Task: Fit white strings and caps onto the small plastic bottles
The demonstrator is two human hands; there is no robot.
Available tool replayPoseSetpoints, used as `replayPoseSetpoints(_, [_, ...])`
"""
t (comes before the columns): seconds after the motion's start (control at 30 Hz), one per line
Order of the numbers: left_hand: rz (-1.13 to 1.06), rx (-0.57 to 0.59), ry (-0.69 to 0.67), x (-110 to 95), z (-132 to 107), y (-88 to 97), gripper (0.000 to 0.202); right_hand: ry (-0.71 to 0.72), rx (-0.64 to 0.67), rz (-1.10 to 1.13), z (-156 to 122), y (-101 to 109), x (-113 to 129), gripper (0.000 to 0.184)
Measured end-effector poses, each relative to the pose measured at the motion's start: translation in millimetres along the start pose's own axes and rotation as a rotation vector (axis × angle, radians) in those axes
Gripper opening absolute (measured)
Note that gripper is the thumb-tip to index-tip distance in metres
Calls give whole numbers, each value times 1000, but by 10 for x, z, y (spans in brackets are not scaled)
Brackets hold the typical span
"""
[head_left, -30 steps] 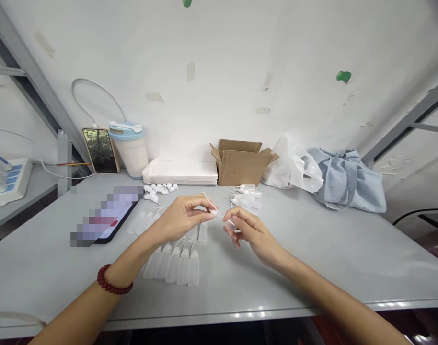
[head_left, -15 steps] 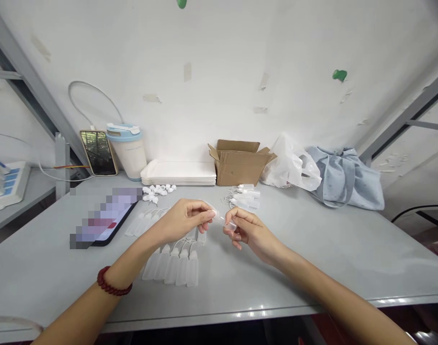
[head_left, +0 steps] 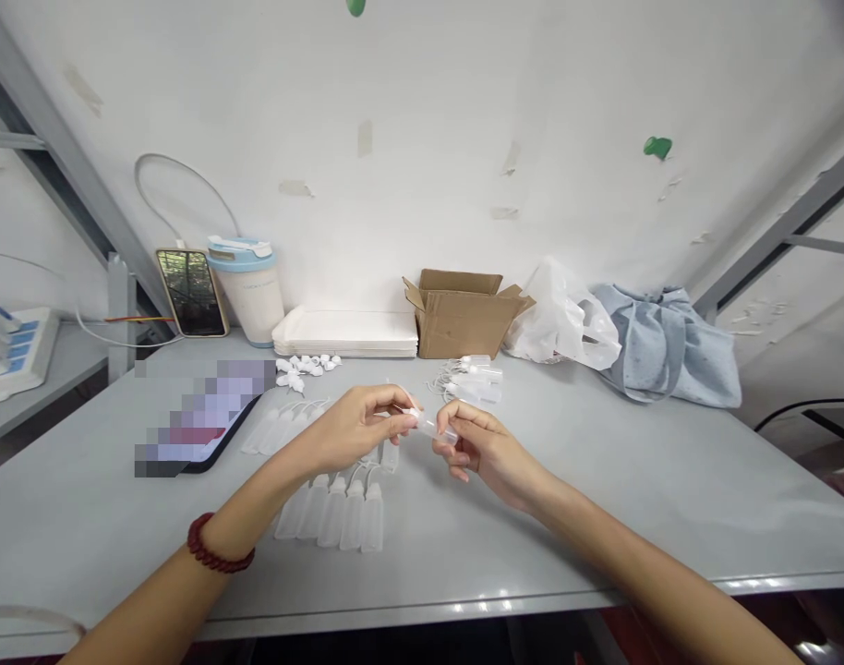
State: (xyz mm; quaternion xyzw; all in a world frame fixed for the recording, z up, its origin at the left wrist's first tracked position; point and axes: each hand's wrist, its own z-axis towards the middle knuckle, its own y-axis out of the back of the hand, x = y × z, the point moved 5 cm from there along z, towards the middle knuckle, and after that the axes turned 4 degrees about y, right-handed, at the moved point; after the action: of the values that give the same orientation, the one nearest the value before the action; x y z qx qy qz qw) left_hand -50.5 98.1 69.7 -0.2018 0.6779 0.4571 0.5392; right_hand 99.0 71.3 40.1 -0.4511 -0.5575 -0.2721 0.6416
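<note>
A small translucent plastic bottle [head_left: 428, 426] is held between my two hands above the table. My right hand [head_left: 472, 438] is closed around its body. My left hand [head_left: 375, 423] pinches the white cap [head_left: 413, 413] at its neck, from which a thin tube sticks up. The fingers partly hide the cap. Below and left of my hands lie rows of similar bottles [head_left: 331, 513] with white caps and thin bent tubes, some hidden by my left forearm. Behind my hands is a pile of bottles with tubes [head_left: 474, 379]. Loose white caps [head_left: 311, 366] lie farther left.
A phone [head_left: 211, 420] lies at the left, with a second phone [head_left: 192, 294] propped by a tumbler [head_left: 248, 296]. Along the wall stand flat white stacked boxes [head_left: 353, 332], an open carton [head_left: 464, 323], a plastic bag [head_left: 560, 314] and a blue cloth bag [head_left: 671, 346].
My hands have barely moved and stay on the same bottle. The left fingers have shifted slightly at the cap, and more of the bottle and its tube now shows.
</note>
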Motion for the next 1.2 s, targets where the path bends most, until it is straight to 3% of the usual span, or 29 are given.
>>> replayPoseSetpoints(0.33, [42, 2, 20, -3, 5, 21, 27, 8, -13, -103, 14, 31, 7, 19])
replayPoseSetpoints(0.43, [31, -54, 51, 27, 10, 41, 27, 63, -46, -263, 17, 63, 30, 25])
replayPoseSetpoints(0.57, [-3, -92, 76, 77, 21, 56, 30, 269, -175, -617, -11, 92, 114, 29])
replayPoseSetpoints(0.83, [-108, 128, 241, 157, 14, -73, 44, 485, -259, -802, -82, 58, 165, 22])
replayPoseSetpoints(1.1, [-49, 31, 92, 81, 24, -20, 40, 550, -275, -960, -95, 47, 189, 21])
replayPoseSetpoints(1.2, [3, -36, 60, 57, 14, -20, 37, 475, -246, -923, -76, 51, 179, 18])
